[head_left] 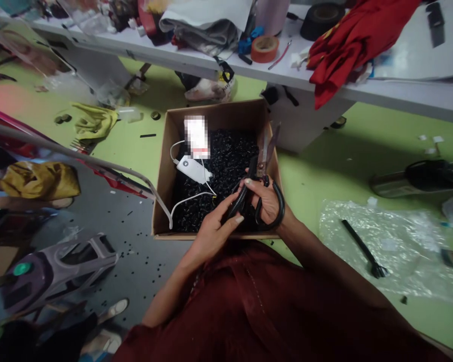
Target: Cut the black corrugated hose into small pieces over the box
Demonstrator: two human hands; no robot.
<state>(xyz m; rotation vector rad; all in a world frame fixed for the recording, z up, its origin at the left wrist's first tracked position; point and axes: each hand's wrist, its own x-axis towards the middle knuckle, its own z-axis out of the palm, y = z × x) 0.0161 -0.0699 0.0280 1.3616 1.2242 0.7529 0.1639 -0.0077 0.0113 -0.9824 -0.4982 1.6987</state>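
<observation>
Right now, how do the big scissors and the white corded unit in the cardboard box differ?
The scissors have metal blades and black loop handles, while the white corded unit is a plain white block. The scissors are held up in the right hand, while the white corded unit lies on the black pellets. Both are over the cardboard box.

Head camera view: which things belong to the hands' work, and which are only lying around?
In use: left hand gripping black ribbed plastic tube; right hand holding steel scissors with black loop handles; brown cardboard box of small black plastic pieces.
Lying about: white corded device; orange tape roll; red cloth.
</observation>
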